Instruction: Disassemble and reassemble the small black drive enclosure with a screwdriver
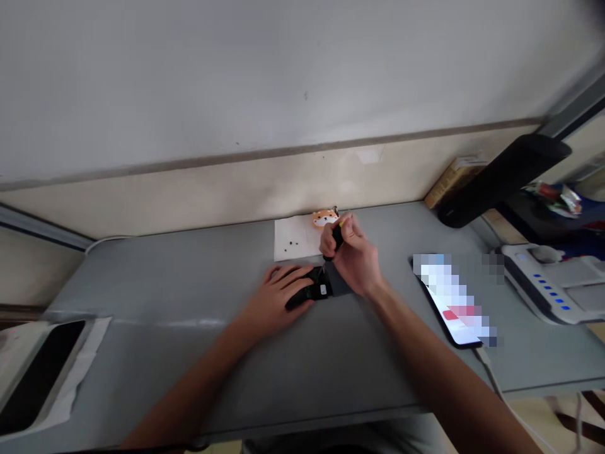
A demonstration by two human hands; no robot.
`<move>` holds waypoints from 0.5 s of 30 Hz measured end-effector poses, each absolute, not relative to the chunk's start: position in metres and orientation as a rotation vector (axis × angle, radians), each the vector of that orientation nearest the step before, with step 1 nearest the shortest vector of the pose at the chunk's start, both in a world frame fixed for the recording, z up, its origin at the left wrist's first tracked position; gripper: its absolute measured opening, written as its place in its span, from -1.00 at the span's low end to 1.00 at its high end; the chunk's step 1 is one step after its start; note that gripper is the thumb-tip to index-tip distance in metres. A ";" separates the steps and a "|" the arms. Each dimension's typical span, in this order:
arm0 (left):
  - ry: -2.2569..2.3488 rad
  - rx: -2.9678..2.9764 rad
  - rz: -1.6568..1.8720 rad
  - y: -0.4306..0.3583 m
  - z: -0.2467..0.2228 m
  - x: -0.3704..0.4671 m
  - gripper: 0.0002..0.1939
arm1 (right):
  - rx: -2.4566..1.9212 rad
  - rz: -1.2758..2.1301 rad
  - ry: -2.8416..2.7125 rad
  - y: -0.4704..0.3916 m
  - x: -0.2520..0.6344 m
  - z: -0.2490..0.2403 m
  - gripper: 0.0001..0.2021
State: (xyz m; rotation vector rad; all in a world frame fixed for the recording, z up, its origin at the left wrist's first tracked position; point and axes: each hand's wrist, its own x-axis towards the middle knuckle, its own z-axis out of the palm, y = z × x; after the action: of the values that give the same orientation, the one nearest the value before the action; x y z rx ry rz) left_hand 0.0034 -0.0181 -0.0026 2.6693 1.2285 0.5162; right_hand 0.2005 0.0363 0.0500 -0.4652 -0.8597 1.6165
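A black device with a small white label [323, 289] lies on the grey desk, its left part under my left hand [278, 296], whose fingers hold it down. My right hand [352, 252] grips a screwdriver [337, 236] with a black and yellow handle; its thin shaft points down at the device's top. Behind the device, several tiny dark screws [290, 243] lie on a white paper [283, 252]. An orange and white animal-faced item [325, 218] rests at the paper's back right. Part of a dark flat piece [340, 284] shows below my right hand.
A lit phone [449, 302] with a cable lies to the right, near a white power strip [548, 284]. Farther back stand a black cylinder [503, 180] and a box [451, 180]. A dark phone-like object [42, 378] lies at the front left. A wall borders the desk's back.
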 end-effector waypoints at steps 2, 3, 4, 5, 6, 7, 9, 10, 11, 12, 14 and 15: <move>1.230 2.671 0.512 -0.018 -0.002 0.003 -0.71 | -0.508 1.581 -0.907 0.041 0.205 0.049 -0.71; 1.231 2.674 0.516 -0.018 -0.002 0.004 -0.72 | -0.531 1.571 -0.937 0.042 0.208 0.049 -0.72; 1.232 2.677 0.520 -0.018 -0.002 0.004 -0.72 | -0.548 1.570 -0.968 0.044 0.210 0.049 -0.72; 1.232 2.681 0.528 -0.018 -0.003 0.004 -0.72 | -0.552 1.584 -0.995 0.044 0.212 0.050 -0.71; 1.233 2.683 0.536 -0.018 -0.003 0.004 -0.72 | -0.549 1.619 -1.019 0.044 0.213 0.051 -0.71; 1.231 2.684 0.539 -0.018 -0.003 0.004 -0.71 | -0.539 1.655 -1.038 0.043 0.213 0.053 -0.70; 1.218 2.689 0.544 -0.018 -0.003 0.004 -0.71 | -0.529 1.707 -1.047 0.040 0.209 0.055 -0.67; 1.209 2.691 0.549 -0.018 -0.003 0.004 -0.71 | -0.537 1.705 -1.034 0.038 0.205 0.056 -0.65; 1.203 2.692 0.551 -0.017 -0.003 0.004 -0.71 | -0.552 1.683 -1.012 0.035 0.200 0.057 -0.62; 1.198 2.693 0.553 -0.017 -0.003 0.003 -0.71 | -0.575 1.656 -0.993 0.033 0.195 0.057 -0.60; 1.202 2.690 0.554 -0.017 -0.003 0.003 -0.71 | -0.590 1.580 -0.954 0.030 0.187 0.056 -0.56; 1.208 2.689 0.553 -0.017 -0.003 0.003 -0.71 | -0.585 1.545 -0.934 0.029 0.185 0.056 -0.56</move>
State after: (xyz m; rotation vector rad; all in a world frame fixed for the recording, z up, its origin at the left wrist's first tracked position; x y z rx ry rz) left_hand 0.0034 -0.0172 -0.0030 2.6886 1.2081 0.5529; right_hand 0.1848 0.0290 0.0557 -0.5852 -0.9336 1.5450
